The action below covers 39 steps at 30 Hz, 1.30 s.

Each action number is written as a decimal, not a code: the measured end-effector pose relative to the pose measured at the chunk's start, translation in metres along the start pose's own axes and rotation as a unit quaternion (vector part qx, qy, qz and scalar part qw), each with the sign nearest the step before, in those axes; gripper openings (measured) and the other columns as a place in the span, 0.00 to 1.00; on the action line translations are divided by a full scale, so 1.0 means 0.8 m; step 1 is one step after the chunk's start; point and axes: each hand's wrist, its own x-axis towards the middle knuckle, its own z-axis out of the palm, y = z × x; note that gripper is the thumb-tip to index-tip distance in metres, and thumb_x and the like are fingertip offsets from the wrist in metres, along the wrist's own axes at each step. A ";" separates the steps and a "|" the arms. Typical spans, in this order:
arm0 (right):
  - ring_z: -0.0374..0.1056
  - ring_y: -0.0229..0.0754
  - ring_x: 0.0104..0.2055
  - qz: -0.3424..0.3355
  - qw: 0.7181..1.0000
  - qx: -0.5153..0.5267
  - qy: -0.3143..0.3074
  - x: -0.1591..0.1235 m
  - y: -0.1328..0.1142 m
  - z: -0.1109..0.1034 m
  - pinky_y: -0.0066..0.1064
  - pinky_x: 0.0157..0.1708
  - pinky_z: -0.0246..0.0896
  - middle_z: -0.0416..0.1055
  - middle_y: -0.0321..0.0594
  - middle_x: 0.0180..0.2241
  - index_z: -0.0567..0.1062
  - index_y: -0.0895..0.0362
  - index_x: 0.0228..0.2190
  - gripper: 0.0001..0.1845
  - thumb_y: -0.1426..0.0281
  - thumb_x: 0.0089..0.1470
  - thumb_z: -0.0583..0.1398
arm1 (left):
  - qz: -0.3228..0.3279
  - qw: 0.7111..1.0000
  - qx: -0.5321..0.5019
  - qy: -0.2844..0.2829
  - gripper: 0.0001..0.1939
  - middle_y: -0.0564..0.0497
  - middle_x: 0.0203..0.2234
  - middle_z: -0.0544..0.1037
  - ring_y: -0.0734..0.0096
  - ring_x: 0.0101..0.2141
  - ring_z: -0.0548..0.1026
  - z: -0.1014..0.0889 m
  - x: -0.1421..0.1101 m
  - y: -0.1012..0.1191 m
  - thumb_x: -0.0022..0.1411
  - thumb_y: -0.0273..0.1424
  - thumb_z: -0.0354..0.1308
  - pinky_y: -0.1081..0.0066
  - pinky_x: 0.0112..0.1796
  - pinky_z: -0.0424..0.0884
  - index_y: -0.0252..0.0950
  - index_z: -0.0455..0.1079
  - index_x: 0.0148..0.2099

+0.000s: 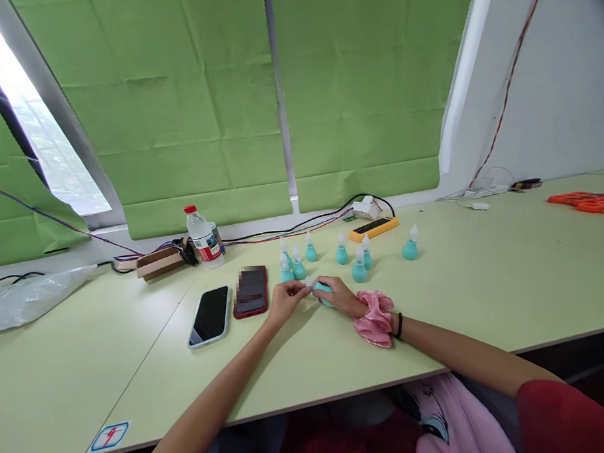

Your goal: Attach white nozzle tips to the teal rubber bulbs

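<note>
My right hand [342,297] is wrapped round the teal bulb of a nasal aspirator [323,288], which lies tilted just above the table. With closed fingertips, my left hand [285,301] pinches the clear tip [309,281] at the bulb's left end. Whether tip and bulb are fully joined is hidden by the fingers. Beyond my hands stand several upright teal aspirators with clear tips, among them one aspirator [359,271] near my right hand and another aspirator [287,272] near my left. A single aspirator [410,250] stands apart at the right.
Left of my hands lie a red-cased phone [251,292] and a light-cased phone [209,317]. A bottle [205,241], an open cardboard box [159,262] and a yellow power strip [373,229] sit toward the window. Orange-handled scissors [581,199] rest far right. The table's front edge [339,393] runs before me.
</note>
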 end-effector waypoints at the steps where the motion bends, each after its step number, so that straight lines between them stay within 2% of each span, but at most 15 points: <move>1: 0.57 0.33 0.23 0.001 1.000 0.005 0.000 0.000 -0.001 0.000 0.23 0.25 0.51 0.62 0.32 0.18 0.66 0.60 0.20 0.08 0.67 0.44 0.53 | -0.004 1.000 -0.016 -0.005 0.16 0.52 0.16 0.69 0.80 0.18 0.61 0.000 0.001 0.000 0.45 0.40 0.55 0.78 0.20 0.57 0.29 0.70 0.26; 5: 0.57 0.32 0.22 0.008 1.000 0.010 -0.002 0.000 -0.002 0.001 0.23 0.24 0.51 0.62 0.31 0.18 0.65 0.60 0.19 0.08 0.68 0.44 0.53 | -0.005 0.999 -0.031 -0.025 0.16 0.52 0.15 0.68 0.79 0.18 0.62 -0.002 0.001 0.002 0.46 0.40 0.54 0.78 0.21 0.58 0.30 0.70 0.24; 9: 0.55 0.32 0.21 0.003 1.000 -0.013 0.011 -0.002 -0.003 0.001 0.23 0.23 0.50 0.60 0.31 0.17 0.65 0.60 0.18 0.09 0.68 0.43 0.53 | 0.009 1.000 0.013 -0.026 0.16 0.50 0.16 0.69 0.77 0.19 0.63 -0.002 -0.002 0.005 0.49 0.39 0.52 0.77 0.21 0.59 0.30 0.70 0.24; 13: 0.53 0.32 0.21 -0.011 0.997 -0.065 0.032 -0.003 -0.004 0.003 0.23 0.22 0.47 0.58 0.30 0.17 0.65 0.59 0.18 0.07 0.69 0.42 0.53 | 0.054 0.992 0.118 0.008 0.14 0.51 0.16 0.70 0.77 0.19 0.64 0.001 -0.008 0.010 0.51 0.36 0.49 0.77 0.21 0.58 0.31 0.70 0.24; 16: 0.53 0.32 0.21 0.004 0.996 -0.076 0.042 -0.004 -0.004 0.005 0.23 0.22 0.47 0.58 0.30 0.17 0.64 0.59 0.18 0.07 0.69 0.43 0.53 | 0.073 0.980 0.180 0.048 0.13 0.51 0.16 0.71 0.77 0.17 0.64 0.004 -0.009 0.013 0.51 0.35 0.50 0.77 0.21 0.59 0.32 0.70 0.23; 19: 0.54 0.33 0.22 0.023 0.997 -0.056 0.048 -0.004 -0.006 0.006 0.23 0.22 0.48 0.59 0.31 0.17 0.63 0.59 0.19 0.07 0.68 0.43 0.52 | 0.069 0.980 0.170 0.078 0.12 0.48 0.19 0.74 0.75 0.19 0.67 0.004 -0.010 0.015 0.50 0.35 0.52 0.76 0.23 0.61 0.32 0.71 0.25; 22: 0.56 0.33 0.22 0.039 0.999 -0.011 0.032 -0.004 -0.006 0.006 0.23 0.22 0.50 0.60 0.31 0.18 0.64 0.59 0.21 0.08 0.67 0.44 0.52 | 0.087 0.980 0.161 0.075 0.11 0.47 0.22 0.76 0.73 0.21 0.69 0.005 -0.011 0.017 0.50 0.35 0.52 0.75 0.24 0.63 0.33 0.72 0.27; 26: 0.56 0.33 0.22 0.047 0.998 0.026 0.018 -0.004 -0.006 0.006 0.23 0.23 0.51 0.61 0.32 0.18 0.65 0.60 0.22 0.07 0.68 0.44 0.52 | 0.114 0.970 0.202 0.077 0.12 0.47 0.23 0.76 0.73 0.21 0.69 0.008 -0.014 0.018 0.53 0.34 0.50 0.75 0.25 0.63 0.34 0.72 0.28; 32: 0.58 0.33 0.22 0.055 0.996 0.068 0.015 -0.004 -0.005 0.009 0.24 0.23 0.52 0.62 0.32 0.19 0.66 0.60 0.23 0.08 0.67 0.44 0.52 | 0.156 0.930 0.317 0.100 0.12 0.46 0.24 0.75 0.74 0.22 0.69 0.013 -0.018 0.016 0.56 0.32 0.47 0.76 0.25 0.62 0.34 0.71 0.33; 39: 0.57 0.32 0.21 0.066 0.994 0.082 0.021 -0.004 -0.006 0.010 0.23 0.23 0.52 0.61 0.32 0.17 0.63 0.59 0.19 0.09 0.67 0.44 0.53 | 0.237 0.840 0.480 0.083 0.12 0.48 0.18 0.73 0.73 0.22 0.68 0.011 -0.017 0.011 0.57 0.28 0.44 0.76 0.22 0.58 0.33 0.69 0.31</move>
